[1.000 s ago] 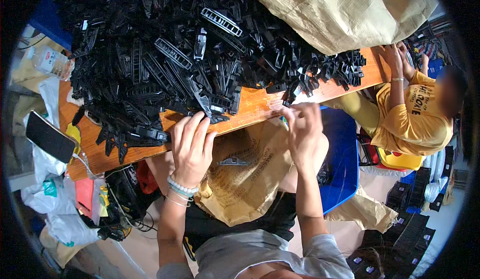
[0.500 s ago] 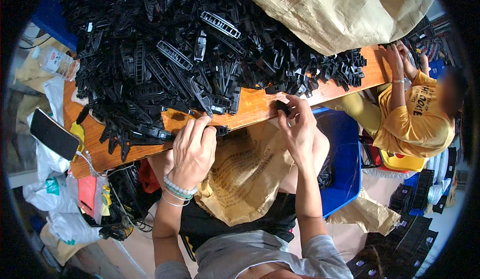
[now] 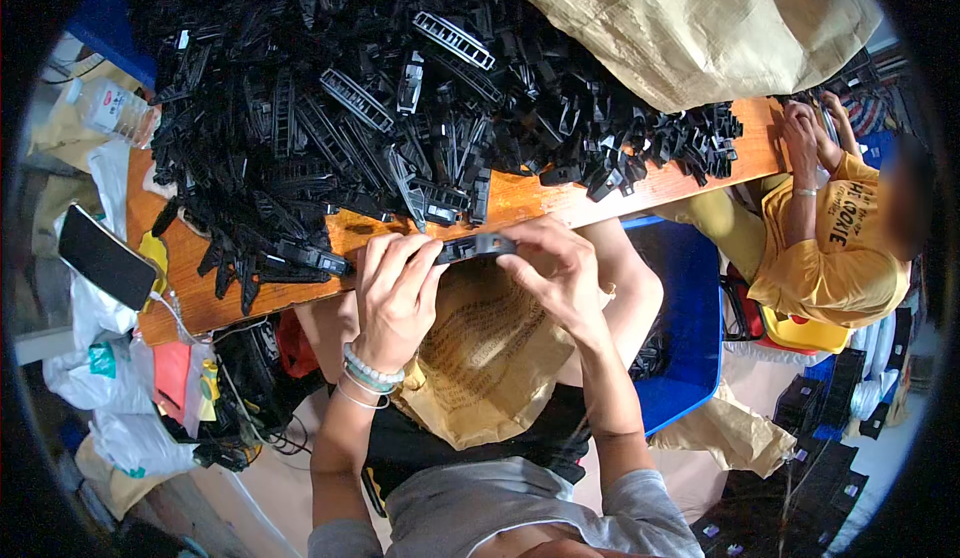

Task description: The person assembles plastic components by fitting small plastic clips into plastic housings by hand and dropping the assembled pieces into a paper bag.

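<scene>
Between my hands, at the table's near edge, is a long black plastic part (image 3: 460, 250). My left hand (image 3: 392, 298) pinches its left end with the fingers closed. At its other end a small black plastic piece (image 3: 495, 244) sits in the thumb and fingers of my right hand (image 3: 560, 273). The two pieces touch end to end; whether they are joined I cannot tell. Just beyond lies a large heap of black plastic parts (image 3: 300, 108), some long and slotted, on the orange wooden table (image 3: 515, 196).
A brown paper sack (image 3: 495, 358) lies over my lap. To the right stands a blue bin (image 3: 695, 348); a person in yellow (image 3: 820, 233) works beyond it. Another large sack (image 3: 690, 28) covers the far right of the heap. At left are a phone (image 3: 108, 256) and clear bottle (image 3: 115, 113).
My right hand has moved left with the small black piece, bringing it against the right end of the long part. My left hand has lifted that part slightly and moved it a little right.
</scene>
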### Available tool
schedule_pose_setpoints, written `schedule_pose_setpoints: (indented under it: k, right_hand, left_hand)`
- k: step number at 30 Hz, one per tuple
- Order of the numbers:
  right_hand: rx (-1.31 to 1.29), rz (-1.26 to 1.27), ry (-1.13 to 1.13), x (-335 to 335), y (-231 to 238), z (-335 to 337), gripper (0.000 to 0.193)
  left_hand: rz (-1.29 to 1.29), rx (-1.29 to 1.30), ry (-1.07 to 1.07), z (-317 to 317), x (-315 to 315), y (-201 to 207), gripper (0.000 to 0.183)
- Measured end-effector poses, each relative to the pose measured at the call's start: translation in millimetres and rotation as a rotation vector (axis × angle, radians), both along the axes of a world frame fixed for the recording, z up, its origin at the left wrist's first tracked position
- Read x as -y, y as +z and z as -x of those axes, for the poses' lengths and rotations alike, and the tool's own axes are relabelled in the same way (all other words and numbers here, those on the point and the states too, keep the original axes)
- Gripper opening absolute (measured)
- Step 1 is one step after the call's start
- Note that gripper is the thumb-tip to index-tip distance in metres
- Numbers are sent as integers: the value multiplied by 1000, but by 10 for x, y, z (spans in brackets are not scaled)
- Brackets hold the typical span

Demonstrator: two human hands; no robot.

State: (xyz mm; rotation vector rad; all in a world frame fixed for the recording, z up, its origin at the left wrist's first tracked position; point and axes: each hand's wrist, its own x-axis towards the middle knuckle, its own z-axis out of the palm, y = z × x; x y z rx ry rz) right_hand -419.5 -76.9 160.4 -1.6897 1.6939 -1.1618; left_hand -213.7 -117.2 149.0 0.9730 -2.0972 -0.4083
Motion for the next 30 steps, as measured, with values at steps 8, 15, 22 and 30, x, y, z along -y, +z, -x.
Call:
schedule_pose_setpoints:
  k: [8,15,22,30]
  right_hand:
    - [95,-83,171,102,-45,108,32]
    - [57,-92,221,185,-5,113,32]
    - [69,-78,281,170,-26,16,29]
    - [103,-123,120,-226,147,79,19]
  left_hand:
    - [-125,-37,-28,1,68,7,29]
    - [-124,-65,-35,4,74,-26,30]
    - [-87,-51,-37,68,11,-18,29]
    - [-37,-215,52,-19,34,-109,50]
